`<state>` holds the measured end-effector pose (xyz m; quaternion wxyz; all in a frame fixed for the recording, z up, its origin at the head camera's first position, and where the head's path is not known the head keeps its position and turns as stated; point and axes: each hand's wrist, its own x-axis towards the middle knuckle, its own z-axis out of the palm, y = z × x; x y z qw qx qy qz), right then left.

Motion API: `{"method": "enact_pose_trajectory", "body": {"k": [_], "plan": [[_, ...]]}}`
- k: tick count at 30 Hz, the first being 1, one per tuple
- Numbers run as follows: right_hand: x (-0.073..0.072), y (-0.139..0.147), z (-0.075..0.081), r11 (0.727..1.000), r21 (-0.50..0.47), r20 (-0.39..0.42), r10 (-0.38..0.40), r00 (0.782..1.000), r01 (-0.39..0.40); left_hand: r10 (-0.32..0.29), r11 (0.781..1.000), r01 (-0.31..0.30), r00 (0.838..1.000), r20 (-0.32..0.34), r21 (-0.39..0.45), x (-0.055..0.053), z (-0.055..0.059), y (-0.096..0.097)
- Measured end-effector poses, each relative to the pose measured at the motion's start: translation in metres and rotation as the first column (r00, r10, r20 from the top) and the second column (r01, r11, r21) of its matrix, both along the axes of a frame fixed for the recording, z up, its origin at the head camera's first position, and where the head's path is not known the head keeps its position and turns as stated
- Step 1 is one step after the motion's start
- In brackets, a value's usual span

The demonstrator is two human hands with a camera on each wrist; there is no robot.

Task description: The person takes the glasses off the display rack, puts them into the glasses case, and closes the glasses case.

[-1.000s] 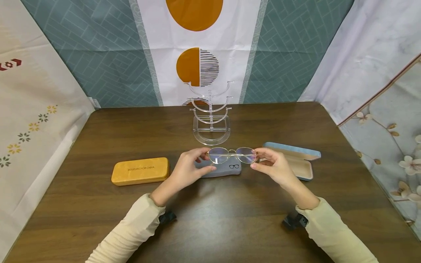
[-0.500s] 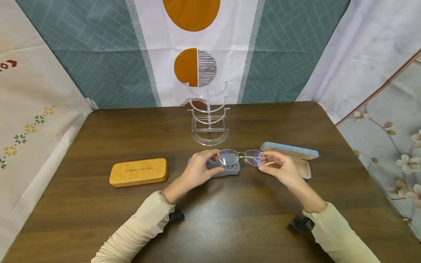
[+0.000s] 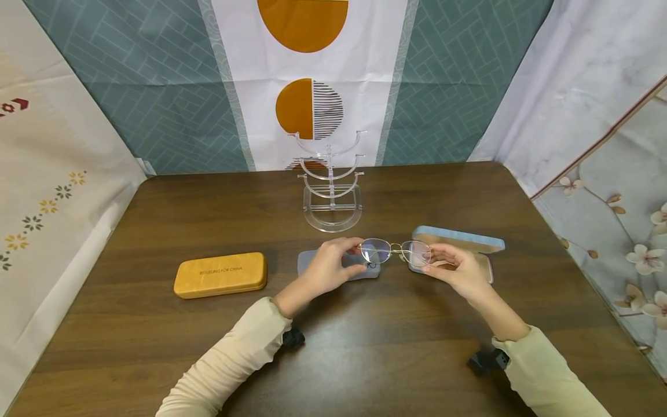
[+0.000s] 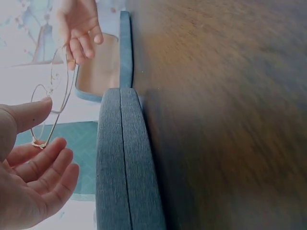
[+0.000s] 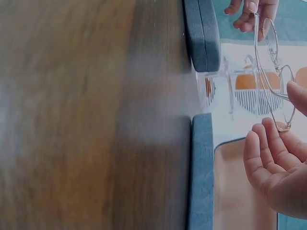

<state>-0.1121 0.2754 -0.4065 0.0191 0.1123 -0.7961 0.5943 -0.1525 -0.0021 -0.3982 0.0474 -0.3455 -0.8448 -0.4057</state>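
Note:
Thin gold-rimmed eyeglasses (image 3: 376, 251) are held up above the table between my two hands. My left hand (image 3: 329, 266) pinches one end of the frame between thumb and fingers, over a shut grey glasses case (image 3: 306, 262). At the opposite end, my right hand (image 3: 462, 272) pinches the frame in front of an open blue glasses case (image 3: 461, 237) with a beige lining. In the left wrist view the temples (image 4: 54, 128) look folded behind the lenses. Part of the grey case is hidden by my left hand, and my right hand covers part of the blue one.
To the left lies a shut yellow glasses case (image 3: 220, 275) with lettering on its lid. A clear tiered glasses stand (image 3: 332, 205) rises at the back middle of the brown wooden table (image 3: 156, 347). Patterned cloths hang behind and at both sides.
Both hands have carried the eyeglasses to the right, from over the grey case toward the open blue case. The cases and the stand have stayed in place.

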Motion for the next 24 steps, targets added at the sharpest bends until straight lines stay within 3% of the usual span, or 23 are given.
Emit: {"method": "enact_pose_trajectory", "body": {"k": [7, 18, 24], "plan": [[0.000, 0.010, -0.001, 0.998, 0.058, 0.009, -0.028, 1.000, 0.027, 0.016, 1.000, -0.016, 1.000, 0.008, -0.008, -0.003, 0.002, 0.012], [0.002, 0.020, -0.002, 0.995, 0.097, 0.017, -0.030, 0.999, 0.028, 0.007, 0.998, -0.010, 0.999, 0.047, 0.059, -0.007, -0.001, 0.026], [0.003, 0.028, -0.003, 0.993, 0.109, 0.030, -0.041, 0.999, 0.038, 0.013, 1.000, -0.014, 0.998, 0.053, 0.016, -0.008, -0.002, 0.035]]}}
